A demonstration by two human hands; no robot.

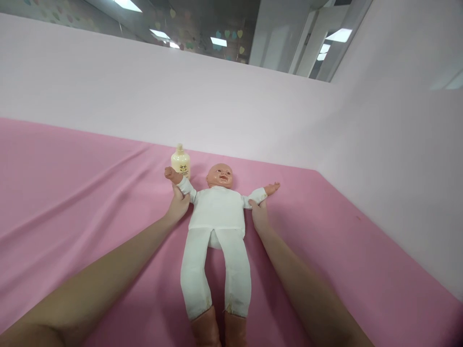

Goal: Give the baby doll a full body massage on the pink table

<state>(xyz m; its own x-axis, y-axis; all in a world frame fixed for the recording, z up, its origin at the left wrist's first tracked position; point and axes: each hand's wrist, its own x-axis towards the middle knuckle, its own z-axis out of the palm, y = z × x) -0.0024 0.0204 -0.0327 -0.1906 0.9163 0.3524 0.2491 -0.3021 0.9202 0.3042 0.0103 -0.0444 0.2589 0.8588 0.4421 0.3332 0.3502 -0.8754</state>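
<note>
A baby doll with a white cloth body lies on its back, head away from me and feet at the lower edge of the view. Its arms are spread out to both sides. My left hand is closed around the doll's arm on the left, thumb on top near the elbow. On the other side my right hand grips the doll's other arm, with the thumb on the sleeve and the fingers partly hidden beneath. Just behind the doll's left-side hand stands a pale yellow pump bottle, its lower part covered by that hand.
A pink sheet, wrinkled at the left, covers the surface under the doll. White walls rise behind and at the right. Above the back wall is a window or mirror with ceiling lights showing in it.
</note>
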